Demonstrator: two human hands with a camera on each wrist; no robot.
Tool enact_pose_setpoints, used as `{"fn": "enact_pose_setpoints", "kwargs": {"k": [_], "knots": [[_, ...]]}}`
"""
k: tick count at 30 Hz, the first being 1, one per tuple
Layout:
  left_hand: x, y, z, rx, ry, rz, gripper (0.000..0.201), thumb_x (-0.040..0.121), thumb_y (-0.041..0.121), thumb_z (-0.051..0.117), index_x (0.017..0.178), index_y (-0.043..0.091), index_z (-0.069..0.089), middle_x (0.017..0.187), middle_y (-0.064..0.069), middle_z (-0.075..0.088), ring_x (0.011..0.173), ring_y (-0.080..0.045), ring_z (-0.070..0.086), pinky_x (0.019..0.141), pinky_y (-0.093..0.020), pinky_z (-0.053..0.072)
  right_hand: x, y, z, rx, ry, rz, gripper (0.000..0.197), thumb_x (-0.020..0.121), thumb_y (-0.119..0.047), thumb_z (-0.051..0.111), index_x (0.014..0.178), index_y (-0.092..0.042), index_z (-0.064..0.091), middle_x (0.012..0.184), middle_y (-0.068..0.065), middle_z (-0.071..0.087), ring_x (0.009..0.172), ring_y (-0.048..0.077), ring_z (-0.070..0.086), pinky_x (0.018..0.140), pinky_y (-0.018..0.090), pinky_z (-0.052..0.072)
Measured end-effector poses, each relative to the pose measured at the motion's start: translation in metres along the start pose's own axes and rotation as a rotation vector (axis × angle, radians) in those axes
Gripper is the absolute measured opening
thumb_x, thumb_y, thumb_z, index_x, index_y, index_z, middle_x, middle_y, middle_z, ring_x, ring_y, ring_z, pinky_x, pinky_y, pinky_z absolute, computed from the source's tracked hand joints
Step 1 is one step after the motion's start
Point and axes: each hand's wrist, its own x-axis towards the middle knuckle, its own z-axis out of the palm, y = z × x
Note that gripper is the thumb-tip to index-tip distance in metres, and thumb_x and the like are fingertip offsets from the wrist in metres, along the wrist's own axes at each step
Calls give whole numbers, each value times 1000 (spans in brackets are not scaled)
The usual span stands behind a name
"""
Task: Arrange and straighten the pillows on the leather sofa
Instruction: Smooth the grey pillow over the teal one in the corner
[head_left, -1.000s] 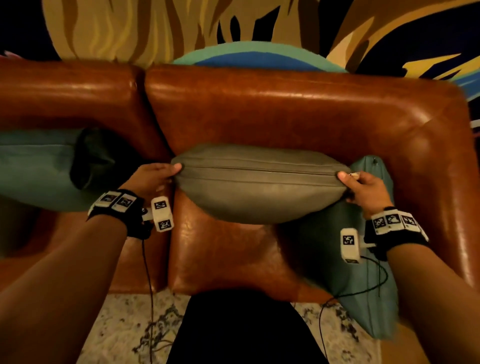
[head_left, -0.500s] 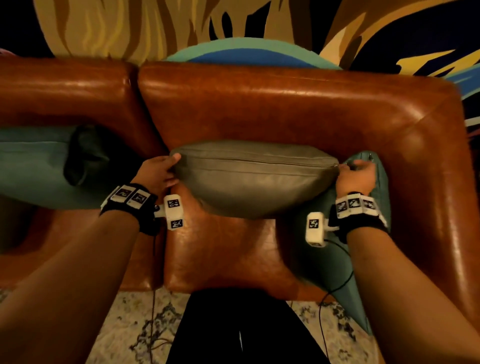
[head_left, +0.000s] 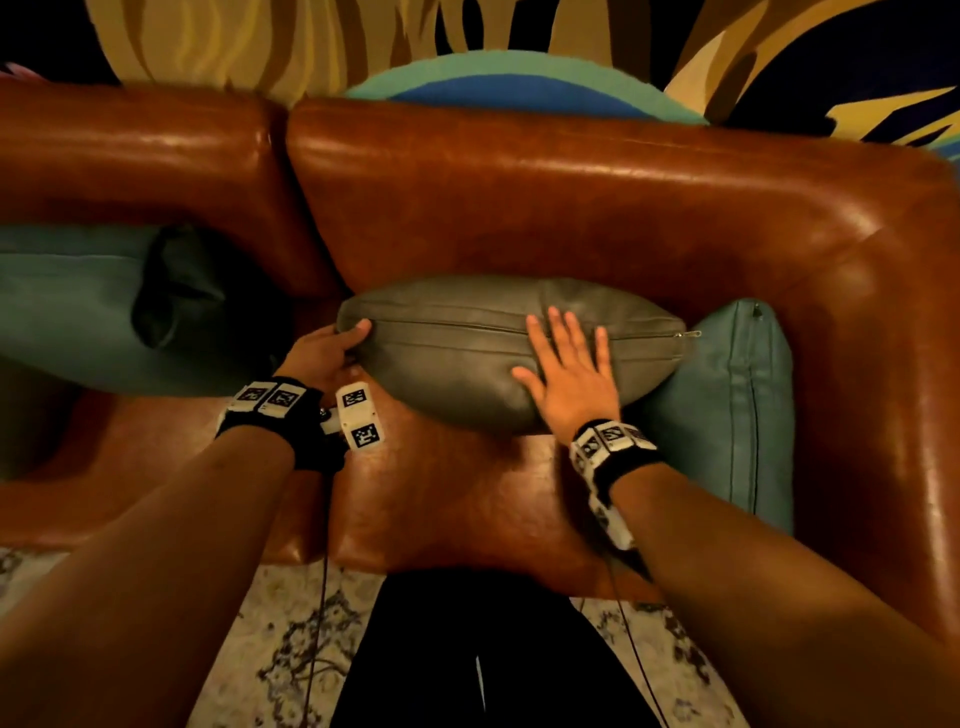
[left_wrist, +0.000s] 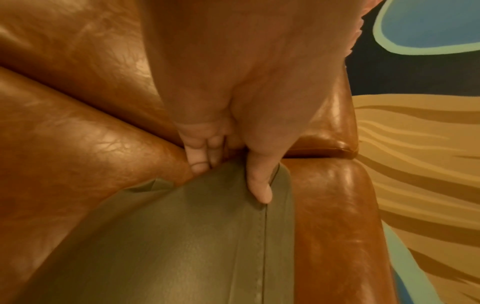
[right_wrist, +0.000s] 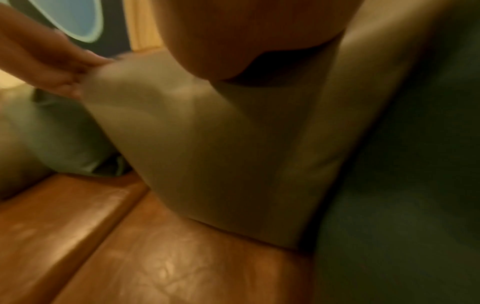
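Observation:
A grey-green leather pillow (head_left: 457, 358) stands on the brown sofa seat (head_left: 447, 499), leaning on the backrest, zipper edge up. My left hand (head_left: 332, 353) grips its left corner, thumb on top; the left wrist view shows the thumb (left_wrist: 259, 185) on the seam and fingers (left_wrist: 200, 162) tucked behind the pillow (left_wrist: 182, 246). My right hand (head_left: 566, 364) lies flat with spread fingers on the pillow's top right part. A teal pillow (head_left: 727, 415) stands upright against the right armrest, touching the grey one. The right wrist view is blurred; the grey pillow (right_wrist: 207, 144) fills it.
Another teal pillow (head_left: 67, 312) with a dark pillow (head_left: 176, 286) in front of it lies on the left seat. The sofa backrest (head_left: 571, 197) and right armrest (head_left: 883, 364) enclose the corner. A patterned rug (head_left: 291, 649) lies below the seat front.
My right hand let go of the pillow's right corner and moved left, now flat on its top. The pillow settled lower against the backrest. The left hand kept its grip.

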Motion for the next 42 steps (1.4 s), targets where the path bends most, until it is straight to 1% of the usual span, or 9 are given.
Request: {"fn": "enact_pose_setpoints", "kwargs": {"k": [6,8,12,16,23,33,37,39,42], "knots": [[-4,4,9,11,-28,-18,18,100,17,57,118,12,60,103,-5,68,73,-9,73,52,-21,56,-23,66,-9,-54,-54,255,70,98,-61,2,158,-24,-5,167,-4,-4,153,14,-6,121,50,-12],[-5,10,6,24,-35,-38,13,100,17,58,112,12,62,104,-5,68,78,-10,73,55,-23,57,-29,69,-14,-73,-88,319,70,99,-59,0,157,-22,-10,166,-6,-10,152,12,-12,118,54,-17],[-4,24,-2,67,18,-34,34,101,18,56,134,9,56,127,-9,62,115,-24,61,84,-36,54,-24,51,-36,1,-97,371,72,101,-56,11,158,-15,-3,167,2,-2,153,20,-9,121,54,-11],[-17,45,-19,107,24,23,24,106,15,41,122,15,58,121,-9,57,102,-25,58,83,-37,51,-1,-10,-60,137,-69,162,74,102,-54,24,158,-12,1,167,5,-3,153,21,-6,123,42,-5],[-41,84,-172,41,79,130,20,101,13,45,97,22,63,101,-2,60,84,-18,57,76,-32,50,69,-209,-89,236,-45,-162,73,102,-51,33,158,-14,6,167,3,3,154,19,-2,125,37,0],[-59,126,-566,-155,406,182,21,102,14,47,90,23,62,92,-1,62,72,-15,57,66,-29,48,156,-610,-80,265,-181,-493,69,104,-50,31,159,-15,8,167,0,6,154,16,-1,125,34,3],[-58,106,-693,-217,646,146,9,98,10,54,98,15,62,68,1,65,50,-13,60,48,-21,49,178,-755,-58,247,-302,-617,70,104,-43,39,158,-13,9,167,3,6,154,20,1,123,34,7],[-47,86,-741,-187,728,82,17,89,19,59,105,15,65,78,-6,72,66,-24,69,63,-33,60,188,-810,-50,230,-334,-637,72,103,-40,44,159,-16,5,167,3,3,154,22,2,123,35,10],[-19,54,-790,-64,771,-21,48,79,43,60,110,9,71,105,-13,75,95,-31,70,89,-49,58,208,-872,-43,182,-361,-641,79,101,-34,50,158,-16,0,167,5,1,154,22,2,122,34,9]]}}
